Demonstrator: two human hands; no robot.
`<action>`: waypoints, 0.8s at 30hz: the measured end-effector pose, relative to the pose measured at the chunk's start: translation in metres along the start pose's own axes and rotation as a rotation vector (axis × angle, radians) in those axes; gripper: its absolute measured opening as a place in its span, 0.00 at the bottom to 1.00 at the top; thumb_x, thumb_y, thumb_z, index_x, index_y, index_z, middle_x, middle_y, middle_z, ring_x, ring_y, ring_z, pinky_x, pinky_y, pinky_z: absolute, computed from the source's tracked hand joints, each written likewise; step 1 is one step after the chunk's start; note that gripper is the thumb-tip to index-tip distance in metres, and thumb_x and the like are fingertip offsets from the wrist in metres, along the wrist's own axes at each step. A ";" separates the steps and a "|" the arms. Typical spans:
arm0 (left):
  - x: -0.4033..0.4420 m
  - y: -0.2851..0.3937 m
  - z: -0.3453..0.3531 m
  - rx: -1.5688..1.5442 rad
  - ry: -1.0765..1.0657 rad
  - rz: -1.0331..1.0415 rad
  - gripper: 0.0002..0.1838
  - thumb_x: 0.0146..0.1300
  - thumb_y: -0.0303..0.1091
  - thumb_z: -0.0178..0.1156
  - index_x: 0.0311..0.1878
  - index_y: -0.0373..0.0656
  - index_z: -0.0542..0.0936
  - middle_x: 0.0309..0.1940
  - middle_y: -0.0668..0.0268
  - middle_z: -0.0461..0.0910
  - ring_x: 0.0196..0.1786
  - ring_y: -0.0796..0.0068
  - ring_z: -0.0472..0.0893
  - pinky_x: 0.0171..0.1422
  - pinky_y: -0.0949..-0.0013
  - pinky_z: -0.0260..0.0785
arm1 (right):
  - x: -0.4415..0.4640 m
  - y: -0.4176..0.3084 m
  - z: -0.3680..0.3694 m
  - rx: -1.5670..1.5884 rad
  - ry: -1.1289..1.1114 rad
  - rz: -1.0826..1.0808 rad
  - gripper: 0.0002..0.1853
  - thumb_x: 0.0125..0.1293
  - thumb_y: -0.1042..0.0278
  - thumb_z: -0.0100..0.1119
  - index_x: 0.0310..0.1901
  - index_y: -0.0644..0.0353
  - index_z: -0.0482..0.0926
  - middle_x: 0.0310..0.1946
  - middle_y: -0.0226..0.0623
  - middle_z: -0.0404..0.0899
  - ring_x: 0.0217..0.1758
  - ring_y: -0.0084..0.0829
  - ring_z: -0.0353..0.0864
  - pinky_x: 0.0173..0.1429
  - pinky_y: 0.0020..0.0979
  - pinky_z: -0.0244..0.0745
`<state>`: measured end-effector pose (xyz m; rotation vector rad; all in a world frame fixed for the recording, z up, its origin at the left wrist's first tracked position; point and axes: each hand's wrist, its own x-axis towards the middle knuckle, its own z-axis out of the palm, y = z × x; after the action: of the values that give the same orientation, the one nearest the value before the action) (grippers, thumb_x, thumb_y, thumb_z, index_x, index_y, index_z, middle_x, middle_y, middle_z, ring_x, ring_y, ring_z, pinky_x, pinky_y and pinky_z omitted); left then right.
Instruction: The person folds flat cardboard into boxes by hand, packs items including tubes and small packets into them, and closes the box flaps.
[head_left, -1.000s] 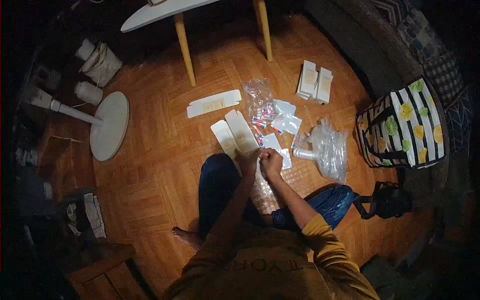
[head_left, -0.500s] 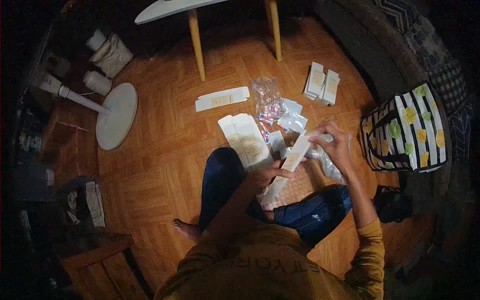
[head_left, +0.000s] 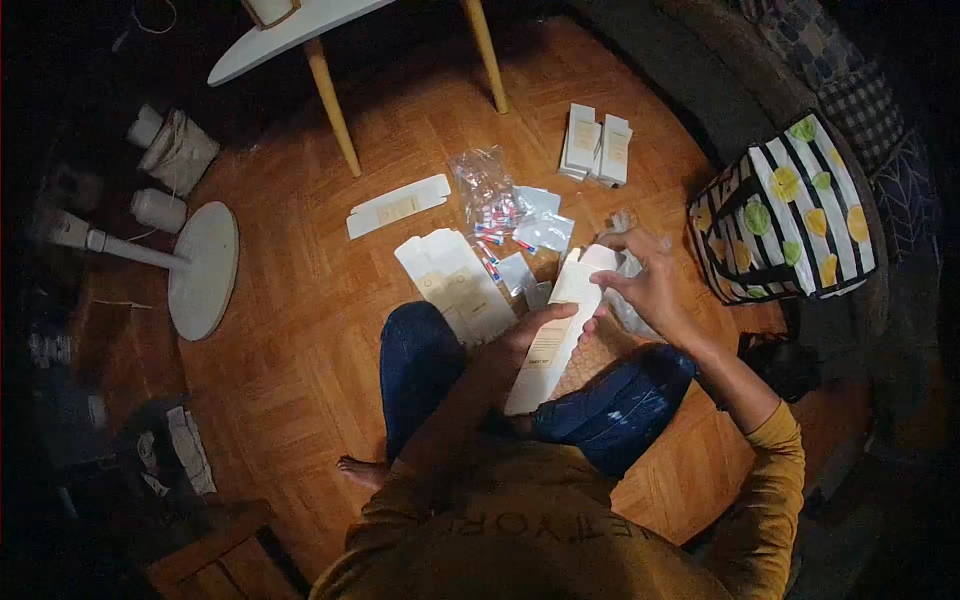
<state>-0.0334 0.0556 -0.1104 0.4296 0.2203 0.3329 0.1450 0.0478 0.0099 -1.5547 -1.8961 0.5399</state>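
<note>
A long white carton (head_left: pixel 550 350) with tan print is held slantwise above my lap. My left hand (head_left: pixel 535 328) grips it round the middle, the thumb lying across its printed face. At the upper end my right hand (head_left: pixel 648 283) pinches the carton's end flaps, which stand out from the body. Beyond my left knee, flat unfolded cartons (head_left: pixel 455 285) lie on the floor. Several small red, white and blue tubes (head_left: pixel 492 258) and clear plastic sachets (head_left: pixel 545 232) lie in front of the hands. Clear plastic near the right hand is partly hidden behind it.
Another flat carton (head_left: pixel 400 205) lies farther left. A clear bag (head_left: pixel 480 180) of small tubes is beside it. Finished-looking boxes (head_left: pixel 597 145) stand in a group at the back. A striped lemon-print bag (head_left: pixel 785 215) is at right. Table legs (head_left: pixel 333 110) and a round white base (head_left: pixel 205 270) stand on the floor.
The carton has turned so a broader printed face shows, and its upper end now has flaps standing out. My right hand has shifted onto that end. The whole view has shifted slightly.
</note>
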 end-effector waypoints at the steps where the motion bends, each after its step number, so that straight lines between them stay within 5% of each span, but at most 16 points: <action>1: 0.002 0.001 -0.002 -0.073 -0.032 -0.044 0.33 0.56 0.47 0.60 0.59 0.38 0.64 0.42 0.62 0.73 0.44 0.72 0.74 0.46 0.69 0.70 | 0.002 -0.004 -0.001 -0.074 0.067 -0.064 0.20 0.43 0.71 0.68 0.42 0.58 0.78 0.33 0.37 0.74 0.40 0.38 0.72 0.51 0.39 0.60; 2: 0.003 0.000 -0.005 -0.147 -0.059 -0.089 0.33 0.56 0.48 0.59 0.59 0.38 0.64 0.41 0.62 0.73 0.44 0.71 0.74 0.46 0.69 0.70 | 0.001 -0.003 0.001 -0.184 0.195 -0.200 0.23 0.44 0.70 0.68 0.46 0.56 0.75 0.35 0.37 0.74 0.43 0.37 0.71 0.49 0.35 0.60; 6: -0.004 0.003 0.008 0.003 0.070 -0.005 0.32 0.56 0.48 0.60 0.58 0.39 0.65 0.41 0.62 0.74 0.44 0.71 0.75 0.46 0.69 0.70 | -0.003 -0.003 -0.001 -0.313 0.115 -0.287 0.21 0.42 0.67 0.71 0.42 0.56 0.78 0.38 0.37 0.77 0.47 0.37 0.73 0.49 0.34 0.61; 15: -0.014 -0.012 0.007 0.162 0.219 -0.033 0.26 0.56 0.47 0.58 0.54 0.41 0.68 0.42 0.61 0.74 0.44 0.72 0.75 0.46 0.70 0.70 | 0.001 -0.003 -0.017 -0.142 -0.425 -0.040 0.15 0.46 0.65 0.68 0.37 0.60 0.79 0.33 0.39 0.78 0.40 0.38 0.74 0.49 0.35 0.63; 17: -0.014 -0.011 0.010 0.327 0.110 -0.019 0.27 0.56 0.46 0.58 0.53 0.39 0.68 0.40 0.61 0.75 0.42 0.72 0.76 0.45 0.71 0.70 | 0.001 -0.004 -0.020 0.066 -0.588 -0.067 0.12 0.48 0.69 0.65 0.36 0.59 0.78 0.26 0.39 0.78 0.30 0.35 0.76 0.39 0.34 0.68; 20: -0.022 -0.004 0.035 0.247 0.171 -0.110 0.28 0.54 0.48 0.60 0.52 0.38 0.69 0.37 0.60 0.76 0.39 0.70 0.77 0.43 0.70 0.72 | 0.007 0.012 -0.021 0.272 -0.824 0.094 0.12 0.50 0.69 0.65 0.37 0.61 0.78 0.24 0.40 0.79 0.29 0.31 0.79 0.37 0.33 0.70; 23: -0.007 -0.001 0.015 0.113 0.160 -0.145 0.28 0.53 0.49 0.61 0.51 0.38 0.70 0.36 0.59 0.77 0.36 0.68 0.79 0.40 0.68 0.74 | 0.014 0.000 -0.029 0.074 -0.468 0.156 0.13 0.50 0.68 0.65 0.39 0.61 0.79 0.28 0.38 0.81 0.33 0.27 0.79 0.39 0.31 0.71; 24: -0.003 0.001 0.012 0.083 0.194 -0.062 0.28 0.55 0.48 0.60 0.51 0.37 0.69 0.35 0.58 0.77 0.36 0.68 0.79 0.39 0.67 0.75 | 0.010 0.006 -0.017 0.173 -0.089 -0.023 0.14 0.53 0.65 0.64 0.40 0.61 0.79 0.28 0.38 0.81 0.32 0.28 0.78 0.38 0.31 0.71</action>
<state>-0.0334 0.0511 -0.0993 0.4711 0.4370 0.3049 0.1604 0.0577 0.0204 -1.4174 -1.8758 0.7530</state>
